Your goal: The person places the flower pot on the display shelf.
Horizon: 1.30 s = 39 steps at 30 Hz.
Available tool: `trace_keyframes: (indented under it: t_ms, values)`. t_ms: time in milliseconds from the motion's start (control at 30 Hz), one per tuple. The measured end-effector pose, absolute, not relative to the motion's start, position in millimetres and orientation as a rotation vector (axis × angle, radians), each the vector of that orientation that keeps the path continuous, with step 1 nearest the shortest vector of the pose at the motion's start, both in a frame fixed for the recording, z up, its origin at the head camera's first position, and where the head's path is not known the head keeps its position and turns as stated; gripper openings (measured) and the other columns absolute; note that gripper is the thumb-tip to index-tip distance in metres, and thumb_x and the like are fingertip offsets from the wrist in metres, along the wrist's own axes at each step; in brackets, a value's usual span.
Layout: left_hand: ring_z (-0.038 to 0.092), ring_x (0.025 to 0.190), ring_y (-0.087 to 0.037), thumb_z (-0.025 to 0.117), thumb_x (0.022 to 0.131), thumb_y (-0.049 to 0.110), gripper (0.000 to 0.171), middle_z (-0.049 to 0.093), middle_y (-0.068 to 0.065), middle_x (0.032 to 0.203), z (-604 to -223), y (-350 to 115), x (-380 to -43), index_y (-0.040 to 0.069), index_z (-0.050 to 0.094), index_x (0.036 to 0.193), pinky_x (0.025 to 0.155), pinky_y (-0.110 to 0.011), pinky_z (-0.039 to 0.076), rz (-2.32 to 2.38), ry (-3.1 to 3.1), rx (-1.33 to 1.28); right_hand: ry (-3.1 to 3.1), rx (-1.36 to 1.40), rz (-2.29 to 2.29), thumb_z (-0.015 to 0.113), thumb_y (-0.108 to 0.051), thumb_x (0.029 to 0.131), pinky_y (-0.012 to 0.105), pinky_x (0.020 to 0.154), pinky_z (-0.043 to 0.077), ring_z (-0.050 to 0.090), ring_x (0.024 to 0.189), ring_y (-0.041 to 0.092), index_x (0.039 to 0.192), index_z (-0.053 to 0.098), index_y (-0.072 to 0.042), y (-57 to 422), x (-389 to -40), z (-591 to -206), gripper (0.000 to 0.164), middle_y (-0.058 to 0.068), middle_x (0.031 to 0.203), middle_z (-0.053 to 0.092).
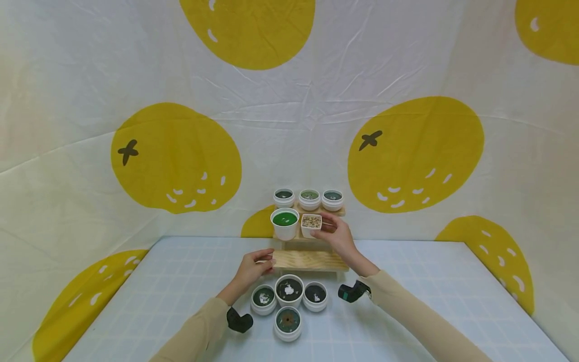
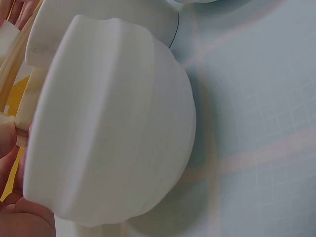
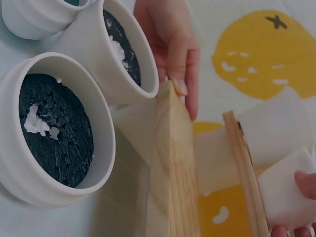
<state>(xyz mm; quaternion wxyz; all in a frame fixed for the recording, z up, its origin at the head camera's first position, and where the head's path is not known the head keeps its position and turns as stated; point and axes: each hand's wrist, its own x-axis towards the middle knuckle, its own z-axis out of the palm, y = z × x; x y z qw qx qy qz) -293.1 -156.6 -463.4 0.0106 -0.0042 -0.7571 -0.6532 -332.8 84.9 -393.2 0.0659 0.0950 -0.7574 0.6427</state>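
Observation:
My right hand grips a small square white pot with speckled, grainy contents, at the middle shelf of a wooden tiered stand. In the right wrist view, fingers lie on that pot's side, close against the shelf board. Lower down, my left hand pinches the left end of the stand's bottom shelf between thumb and fingers. A taller round white pot with a bright green top stands left of the square one. Much of the left wrist view is filled by a white ribbed pot.
Three small white pots line the top shelf. In front of the stand, several round white pots with dark contents cluster on a pale checked cloth. Behind hangs a white curtain printed with yellow fruit.

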Motion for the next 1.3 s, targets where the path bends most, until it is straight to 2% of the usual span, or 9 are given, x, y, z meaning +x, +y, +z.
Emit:
trace_keyframes:
  t_ms: [367, 733, 1133, 1300]
  values:
    - [0.063, 0.07, -0.011, 0.064, 0.087, -0.002, 0.038, 0.063, -0.019, 0.104, -462.2, -157.3, -292.2, -0.007, 0.059, 0.124, 0.067, -0.025, 0.061, -2.028, -2.385, -0.035, -2.318, 0.285, 1.9, 0.074, 0.0, 0.08, 0.028, 0.087, 0.058, 0.059, 0.114, 0.036, 0.136, 0.05, -0.002, 82.8, -332.2, -390.6, 0.061, 0.023, 0.13, 0.056]
    - [0.061, 0.069, -0.011, 0.065, 0.086, -0.003, 0.038, 0.063, -0.02, 0.103, -460.6, -156.7, -291.3, -0.008, 0.06, 0.124, 0.065, -0.026, 0.061, -2.025, -2.37, -0.025, -2.346, 0.273, 1.886, 0.074, -0.004, 0.081, 0.035, 0.092, 0.057, 0.058, 0.114, 0.036, 0.137, 0.049, -0.003, 82.0, -331.7, -386.9, 0.062, 0.021, 0.131, 0.055]
    - [0.061, 0.069, -0.01, 0.065, 0.086, -0.003, 0.037, 0.064, -0.019, 0.102, -463.3, -155.9, -293.0, -0.007, 0.06, 0.123, 0.065, -0.025, 0.061, -2.016, -2.376, -0.009, -2.341, 0.28, 1.838, 0.075, -0.005, 0.08, 0.034, 0.09, 0.058, 0.059, 0.112, 0.038, 0.133, 0.052, -0.003, 87.4, -329.6, -388.5, 0.058, 0.023, 0.13, 0.056]
    - [0.061, 0.067, -0.01, 0.065, 0.086, -0.003, 0.037, 0.065, -0.019, 0.102, -465.9, -156.1, -294.6, -0.008, 0.061, 0.122, 0.064, -0.025, 0.061, -2.023, -2.363, -0.016, -2.331, 0.272, 1.826, 0.076, -0.005, 0.079, 0.028, 0.086, 0.058, 0.059, 0.11, 0.037, 0.13, 0.054, -0.004, 92.1, -325.7, -389.8, 0.056, 0.022, 0.126, 0.057]
